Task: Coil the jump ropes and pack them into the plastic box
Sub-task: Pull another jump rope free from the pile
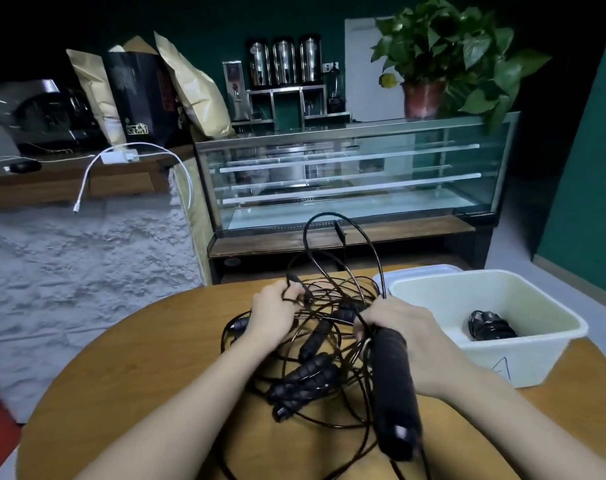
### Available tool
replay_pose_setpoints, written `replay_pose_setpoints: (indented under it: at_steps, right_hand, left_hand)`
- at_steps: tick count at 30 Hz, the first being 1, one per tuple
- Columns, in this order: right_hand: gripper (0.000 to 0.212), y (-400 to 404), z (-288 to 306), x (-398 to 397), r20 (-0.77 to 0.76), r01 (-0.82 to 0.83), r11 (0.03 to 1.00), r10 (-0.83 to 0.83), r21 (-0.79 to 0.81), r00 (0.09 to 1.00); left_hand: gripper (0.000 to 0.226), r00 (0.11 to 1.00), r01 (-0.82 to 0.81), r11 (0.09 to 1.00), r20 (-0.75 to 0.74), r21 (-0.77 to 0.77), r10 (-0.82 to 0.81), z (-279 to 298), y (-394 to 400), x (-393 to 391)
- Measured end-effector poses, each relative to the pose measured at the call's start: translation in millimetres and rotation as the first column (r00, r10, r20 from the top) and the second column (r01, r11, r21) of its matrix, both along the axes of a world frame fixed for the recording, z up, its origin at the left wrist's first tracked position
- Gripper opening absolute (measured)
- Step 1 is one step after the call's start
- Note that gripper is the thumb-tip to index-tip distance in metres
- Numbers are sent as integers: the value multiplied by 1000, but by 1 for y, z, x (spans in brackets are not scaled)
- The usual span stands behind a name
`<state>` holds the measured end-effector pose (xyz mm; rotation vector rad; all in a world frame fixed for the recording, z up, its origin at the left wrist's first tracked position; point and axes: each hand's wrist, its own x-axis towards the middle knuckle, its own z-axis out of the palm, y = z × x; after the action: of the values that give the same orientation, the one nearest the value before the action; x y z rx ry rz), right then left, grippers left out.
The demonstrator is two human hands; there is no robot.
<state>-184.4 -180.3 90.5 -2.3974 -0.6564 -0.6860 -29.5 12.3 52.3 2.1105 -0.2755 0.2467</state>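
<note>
Both hands work over a tangle of black jump ropes (315,344) on the round wooden table (139,348): the left hand (277,311) curls its fingers round a loop of cord, and the right hand (403,336) grips cord along with a blurred black handle (395,393). Just to the right stands the white plastic box (523,355), holding what looks like one coiled rope (490,325).

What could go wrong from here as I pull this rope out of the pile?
The right hand grips a handle whose cord runs into the tangle, so pulling may tighten knots or drag other handles along. The loop standing up near the plastic box could snag its rim.
</note>
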Motion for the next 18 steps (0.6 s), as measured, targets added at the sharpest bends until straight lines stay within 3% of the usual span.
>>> replay_pose_setpoints:
  at_steps: [6, 10, 13, 18]
  right_hand:
    - [33, -4, -21, 29, -110, 224, 975, -221, 16, 969]
    - [23, 3, -24, 45, -95, 289, 957, -285, 34, 954]
    - [16, 10, -24, 55, -149, 337, 940, -327, 46, 933]
    - [11, 28, -19, 61, -202, 344, 921, -307, 183, 930]
  left_hand:
    - [20, 984, 47, 974, 179, -222, -7, 49, 6, -21]
    - [13, 968, 114, 951, 249, -287, -41, 85, 4, -38]
    - [9, 952, 160, 956, 296, -247, -83, 107, -2, -52]
    - [8, 937, 334, 875, 223, -350, -268, 129, -19, -75]
